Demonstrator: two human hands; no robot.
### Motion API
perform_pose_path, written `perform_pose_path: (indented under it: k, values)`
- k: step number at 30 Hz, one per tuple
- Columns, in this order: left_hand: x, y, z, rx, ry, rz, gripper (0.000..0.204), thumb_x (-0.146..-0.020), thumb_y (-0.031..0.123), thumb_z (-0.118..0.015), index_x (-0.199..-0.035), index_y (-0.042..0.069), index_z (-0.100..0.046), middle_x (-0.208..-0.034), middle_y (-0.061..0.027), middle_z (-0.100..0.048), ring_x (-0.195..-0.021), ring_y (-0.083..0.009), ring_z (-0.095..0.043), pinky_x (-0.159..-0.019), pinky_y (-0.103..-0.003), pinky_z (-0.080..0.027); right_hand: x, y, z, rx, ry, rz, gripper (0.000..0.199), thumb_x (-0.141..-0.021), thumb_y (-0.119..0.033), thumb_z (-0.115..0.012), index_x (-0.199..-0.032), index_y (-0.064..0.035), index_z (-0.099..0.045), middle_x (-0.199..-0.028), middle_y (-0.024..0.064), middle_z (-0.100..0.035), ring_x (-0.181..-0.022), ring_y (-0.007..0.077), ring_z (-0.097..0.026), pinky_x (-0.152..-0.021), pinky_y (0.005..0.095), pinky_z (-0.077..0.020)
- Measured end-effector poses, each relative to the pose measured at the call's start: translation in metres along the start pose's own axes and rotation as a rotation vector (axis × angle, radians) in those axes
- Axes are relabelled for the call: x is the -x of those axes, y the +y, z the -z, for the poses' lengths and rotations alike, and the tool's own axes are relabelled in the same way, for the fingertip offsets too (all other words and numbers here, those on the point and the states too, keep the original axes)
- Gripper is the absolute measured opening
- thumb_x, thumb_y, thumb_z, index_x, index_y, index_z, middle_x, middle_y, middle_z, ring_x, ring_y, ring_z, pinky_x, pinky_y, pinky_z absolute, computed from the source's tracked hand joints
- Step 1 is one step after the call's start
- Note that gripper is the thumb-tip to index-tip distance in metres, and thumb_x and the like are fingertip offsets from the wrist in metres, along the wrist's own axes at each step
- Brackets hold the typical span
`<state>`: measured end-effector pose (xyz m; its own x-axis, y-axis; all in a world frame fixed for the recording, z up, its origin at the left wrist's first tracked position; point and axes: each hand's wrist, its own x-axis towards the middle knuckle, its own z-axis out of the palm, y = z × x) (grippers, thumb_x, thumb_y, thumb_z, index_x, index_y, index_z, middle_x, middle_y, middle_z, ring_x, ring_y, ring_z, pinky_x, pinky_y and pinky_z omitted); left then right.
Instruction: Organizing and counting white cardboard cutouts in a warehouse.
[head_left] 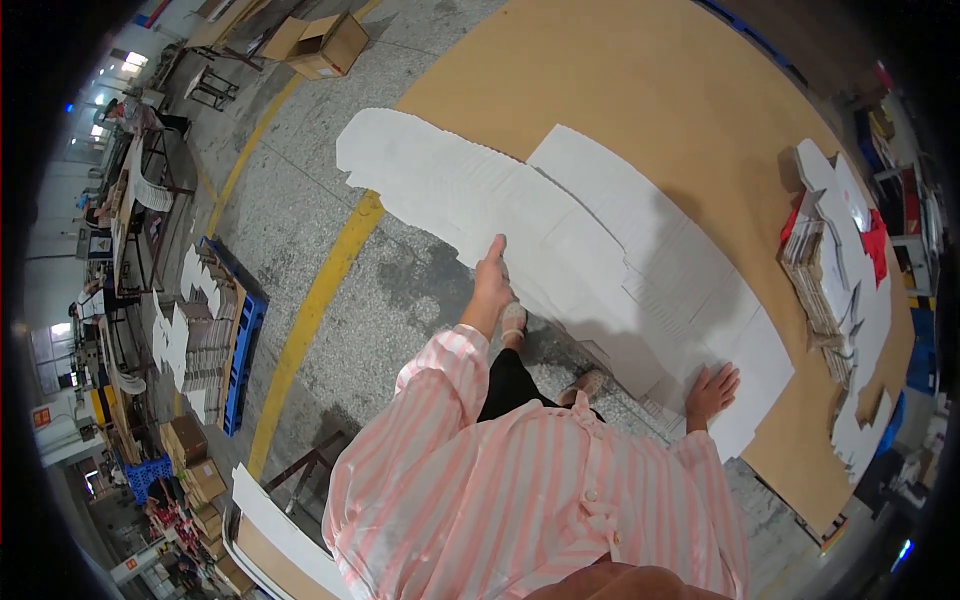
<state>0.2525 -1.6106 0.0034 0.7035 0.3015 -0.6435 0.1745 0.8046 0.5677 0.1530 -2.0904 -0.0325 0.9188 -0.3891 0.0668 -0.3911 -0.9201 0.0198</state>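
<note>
A long white die-cut cardboard sheet (530, 215) with an uneven outline lies across the front of the brown board-topped table, its left end jutting past the edge. My left hand (490, 285) grips its near edge, thumb on top and the other fingers hidden underneath. Farther right, my right hand (712, 395) rests flat on white cardboard, fingers spread. Another white cardboard sheet (590, 170) shows behind the first one, partly covered by it. Their overlap near my right hand is hard to make out.
The brown tabletop (640, 70) stretches away ahead. Stacked white cut-outs (830, 260) stand at its right, with something red beside them. On the floor to the left are a stack of cardboard pieces (200, 335) on a blue pallet (246, 345) and an open carton (330, 48). People sit farther left.
</note>
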Motion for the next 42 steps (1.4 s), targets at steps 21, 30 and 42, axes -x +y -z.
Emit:
perform_pose_path:
  k: [21, 30, 42]
  values:
    - [0.008, -0.013, 0.029, -0.538, -0.12, -0.283, 0.062, -0.081, 0.043, -0.057, -0.121, -0.001, -0.038, -0.101, -0.0124, -0.056, -0.08, -0.0261, -0.055, -0.07, -0.036, -0.044, 0.0, -0.01, 0.005, -0.065, -0.01, 0.001, 0.065, -0.087, -0.048, -0.041, -0.139, -0.0151, -0.022, -0.145, 0.012, -0.018, -0.133, 0.0328, -0.012, -0.103, 0.0538, -0.0112]
    - [0.064, -0.062, -0.005, 0.048, -0.345, 0.131, 0.043, -0.086, 0.039, -0.054, -0.108, 0.002, -0.052, -0.089, -0.0088, -0.06, -0.065, -0.0222, -0.056, -0.058, -0.03, -0.045, -0.003, 0.005, -0.014, -0.017, 0.169, 0.077, 0.066, -0.082, -0.045, -0.049, -0.135, -0.0125, -0.029, -0.14, 0.0141, -0.026, -0.13, 0.0338, -0.021, -0.099, 0.0541, -0.0177]
    - [0.164, -0.078, -0.111, -1.333, -0.468, -1.071, 0.029, -0.078, 0.008, -0.056, -0.104, -0.005, -0.053, -0.091, -0.0171, -0.058, -0.08, -0.0304, -0.056, -0.067, -0.036, -0.045, 0.013, 0.021, 0.009, -0.156, -0.026, -0.002, 0.066, -0.085, -0.047, -0.043, -0.138, -0.0118, -0.024, -0.144, 0.0155, -0.018, -0.133, 0.0369, -0.01, -0.104, 0.0569, -0.0059]
